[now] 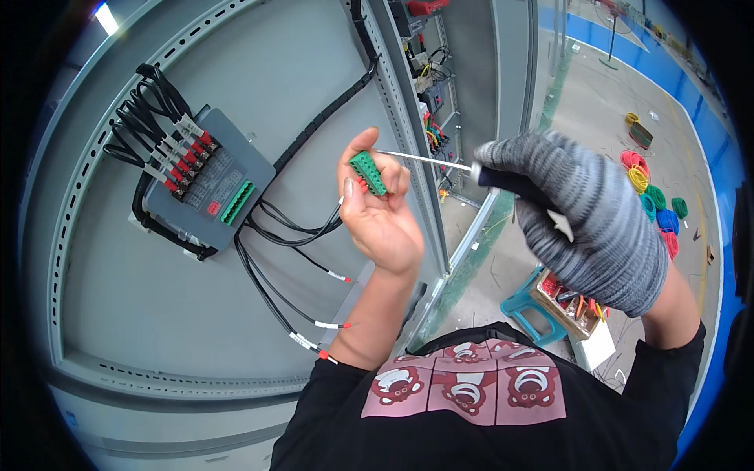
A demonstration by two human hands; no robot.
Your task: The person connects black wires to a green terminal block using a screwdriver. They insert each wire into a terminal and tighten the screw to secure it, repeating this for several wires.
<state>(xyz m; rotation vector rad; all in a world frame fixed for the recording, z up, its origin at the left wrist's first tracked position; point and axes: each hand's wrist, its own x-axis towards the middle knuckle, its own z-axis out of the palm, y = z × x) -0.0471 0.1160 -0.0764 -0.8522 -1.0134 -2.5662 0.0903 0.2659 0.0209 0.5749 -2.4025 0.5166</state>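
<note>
Left fingers grip green connector; right fingers clasp screwdriver.
Likely terminal-tightening; tip, just beside connector, next needs steady aim.

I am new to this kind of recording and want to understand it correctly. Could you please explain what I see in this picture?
There is no robot here: a person works by hand. The camera sits on the person's head and looks down; its wide lens bends straight edges.

The bare left hand holds a small green connector. The right hand, in a grey glove, holds a screwdriver, its tip by the connector.

At left is a grey cabinet with a device on its panel and loose wires hanging below. At right, a blue stool carries a box of tools, and coloured coils lie on the floor.
</note>
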